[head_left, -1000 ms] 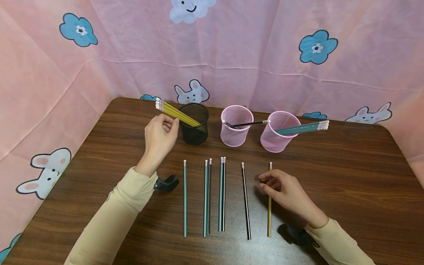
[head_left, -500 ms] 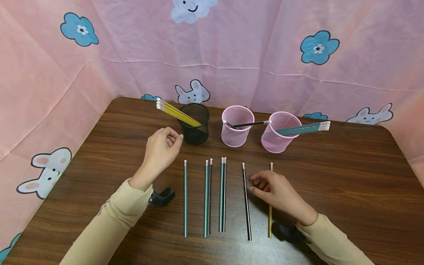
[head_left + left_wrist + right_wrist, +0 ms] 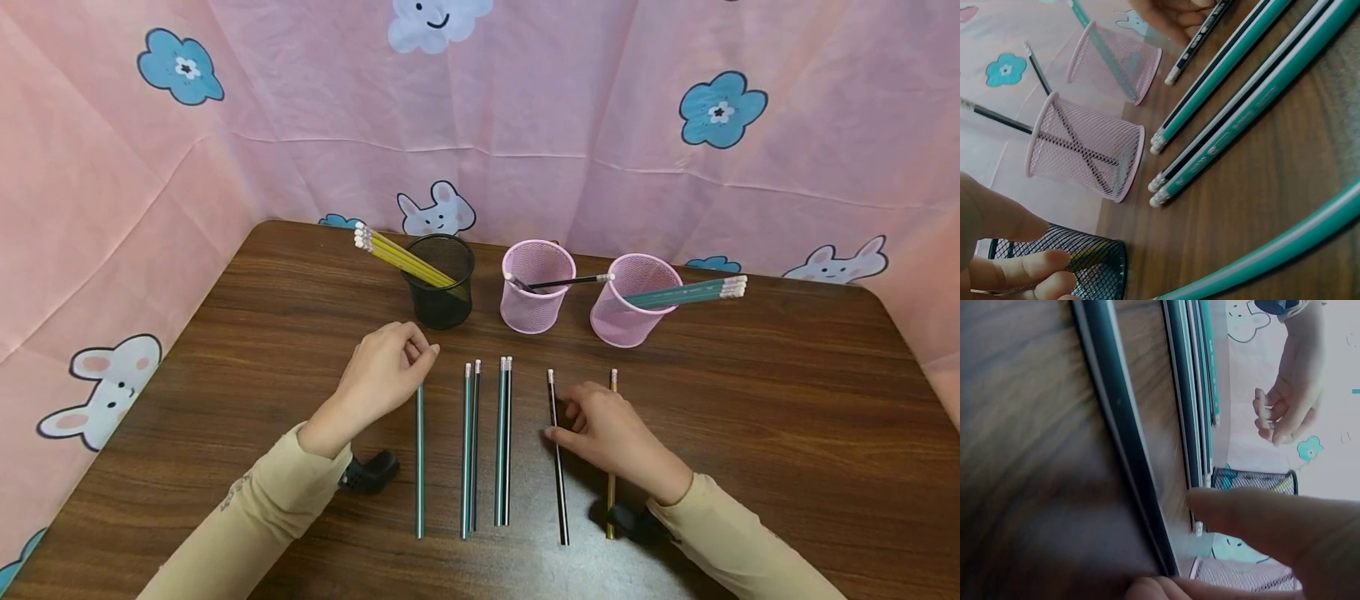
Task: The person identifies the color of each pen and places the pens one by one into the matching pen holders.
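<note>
In the head view my right hand is over a black pencil on the table, its thumb tip overlapping the shaft. The right wrist view has the fingertips right at this pencil, while the thumb stands apart from them. My left hand hovers over the eraser end of a green pencil, fingers loosely bent and holding nothing. A yellow pencil lies partly hidden under the right hand. Between the hands lie two pairs of pencils, each a green pencil beside a black one.
Along the back stand a black mesh cup with several yellow pencils, a pink mesh cup with two black pencils, and another pink cup with several green pencils. A pink printed cloth hangs behind.
My left hand has come away from the yellow pencils at the black cup, down and right to over the green pencil. My right hand has shifted left from the yellow pencil to the black one.
</note>
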Demonstrator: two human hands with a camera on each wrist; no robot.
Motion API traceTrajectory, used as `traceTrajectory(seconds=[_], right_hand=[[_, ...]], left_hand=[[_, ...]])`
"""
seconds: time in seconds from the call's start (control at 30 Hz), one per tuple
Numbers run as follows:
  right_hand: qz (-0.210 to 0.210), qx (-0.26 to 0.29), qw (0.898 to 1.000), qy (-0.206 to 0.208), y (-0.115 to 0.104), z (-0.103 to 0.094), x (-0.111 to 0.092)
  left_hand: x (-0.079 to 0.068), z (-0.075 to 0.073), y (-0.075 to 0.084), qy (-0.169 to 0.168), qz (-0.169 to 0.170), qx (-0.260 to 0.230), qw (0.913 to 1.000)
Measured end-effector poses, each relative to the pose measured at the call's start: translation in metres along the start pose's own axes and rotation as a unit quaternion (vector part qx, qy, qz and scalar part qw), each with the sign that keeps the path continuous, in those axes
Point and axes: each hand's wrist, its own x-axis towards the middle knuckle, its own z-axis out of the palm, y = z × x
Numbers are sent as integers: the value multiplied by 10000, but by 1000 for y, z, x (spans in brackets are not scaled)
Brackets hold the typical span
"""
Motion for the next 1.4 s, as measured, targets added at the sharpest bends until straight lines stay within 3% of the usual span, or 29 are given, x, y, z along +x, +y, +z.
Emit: traceTrajectory(seconds=[0.43, 0.83, 1.4], right_hand=[[232, -248, 9994, -50, -13, 12, 4], [558, 706, 9950, -431, -14, 14, 1], [587, 1142, 9901, -569, -11, 11, 2]], left_hand=[[-10, 6, 4, -174, 33, 69, 9998], [-13, 10, 4, -224, 45, 76, 9997], [-19, 12, 7, -441, 58, -71, 9990]])
